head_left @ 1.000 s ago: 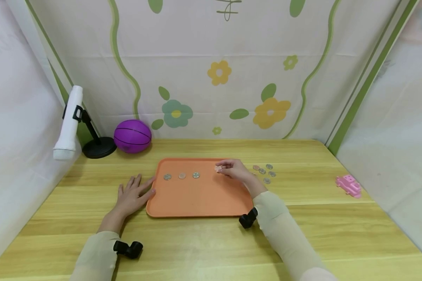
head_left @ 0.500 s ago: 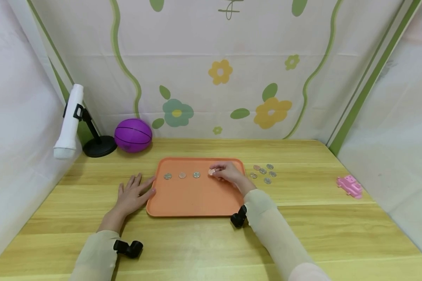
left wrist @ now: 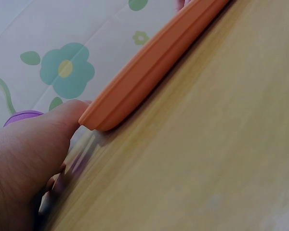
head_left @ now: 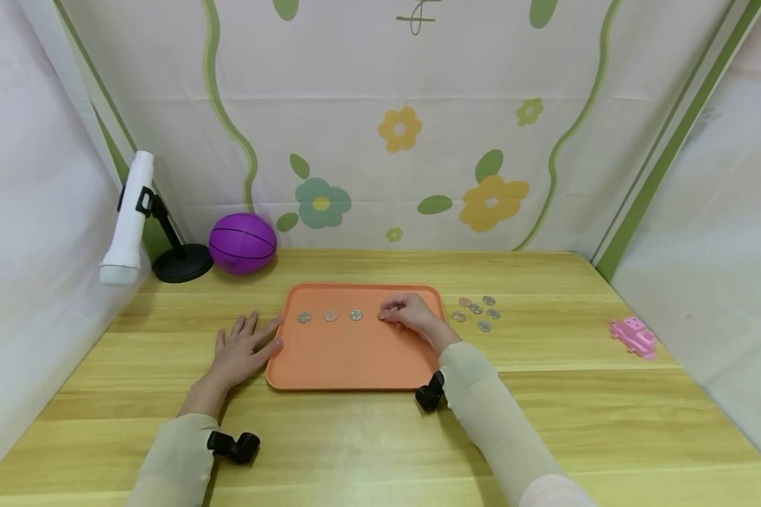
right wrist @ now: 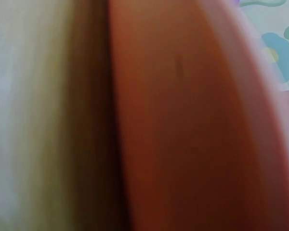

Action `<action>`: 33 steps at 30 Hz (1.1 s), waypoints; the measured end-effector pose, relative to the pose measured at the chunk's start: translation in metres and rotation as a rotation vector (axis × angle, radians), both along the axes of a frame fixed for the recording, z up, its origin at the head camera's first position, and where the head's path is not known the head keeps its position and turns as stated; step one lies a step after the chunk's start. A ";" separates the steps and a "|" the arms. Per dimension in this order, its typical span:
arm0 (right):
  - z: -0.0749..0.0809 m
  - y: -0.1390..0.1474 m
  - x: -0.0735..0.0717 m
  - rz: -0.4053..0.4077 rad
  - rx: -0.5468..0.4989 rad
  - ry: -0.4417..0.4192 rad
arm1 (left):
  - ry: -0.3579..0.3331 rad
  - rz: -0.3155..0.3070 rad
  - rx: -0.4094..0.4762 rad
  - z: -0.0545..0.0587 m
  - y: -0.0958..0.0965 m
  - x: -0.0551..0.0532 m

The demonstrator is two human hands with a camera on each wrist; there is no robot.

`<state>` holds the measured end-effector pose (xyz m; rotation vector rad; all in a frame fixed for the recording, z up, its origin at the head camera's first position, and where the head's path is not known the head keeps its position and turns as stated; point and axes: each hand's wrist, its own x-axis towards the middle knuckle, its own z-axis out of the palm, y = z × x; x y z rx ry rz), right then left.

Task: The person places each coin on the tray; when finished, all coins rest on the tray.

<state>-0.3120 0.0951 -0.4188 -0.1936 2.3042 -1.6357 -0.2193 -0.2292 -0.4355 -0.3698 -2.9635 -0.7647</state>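
Observation:
An orange tray [head_left: 349,359] lies on the wooden table. Three coins sit in a row on it: a silver coin [head_left: 304,317], a copper coin [head_left: 330,316] and another silver coin [head_left: 356,315]. To their right, my right hand [head_left: 412,313] pinches a copper-looking coin [head_left: 382,315] low over the tray, in line with the row. My left hand [head_left: 241,355] rests on the table with fingers spread, its thumb and forefinger touching the tray's left edge. In the left wrist view the thumb [left wrist: 70,115] meets the tray's rim. The tray's side fills much of the right wrist view, blurred.
Right of the tray lies a loose group of several coins [head_left: 475,309]. A pink toy [head_left: 634,336] is at the table's right. At the back left stand a purple ball [head_left: 243,243] and a white microphone [head_left: 129,218] on a black stand [head_left: 182,263]. A printed curtain [head_left: 355,84] hangs behind.
My right hand has moved left over the tray with the coin and lowered it toward the tray's surface beside the row. My left hand stays at the tray's edge.

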 end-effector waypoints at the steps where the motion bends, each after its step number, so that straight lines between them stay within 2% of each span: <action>1: 0.000 0.001 0.000 0.000 0.001 0.002 | 0.001 -0.001 0.000 0.000 0.000 0.000; 9: 0.001 0.009 0.000 0.002 -0.045 -0.003 | -0.004 -0.001 0.003 0.000 0.000 0.001; 15: 0.013 0.025 0.000 0.002 -0.099 0.022 | -0.007 0.006 0.007 0.000 -0.002 0.002; 25: 0.041 0.069 0.013 -0.023 -0.065 0.096 | -0.011 0.008 0.004 0.000 -0.001 0.002; 33: 0.047 0.111 0.018 -0.046 -0.036 0.159 | -0.012 0.000 0.013 0.000 0.000 0.001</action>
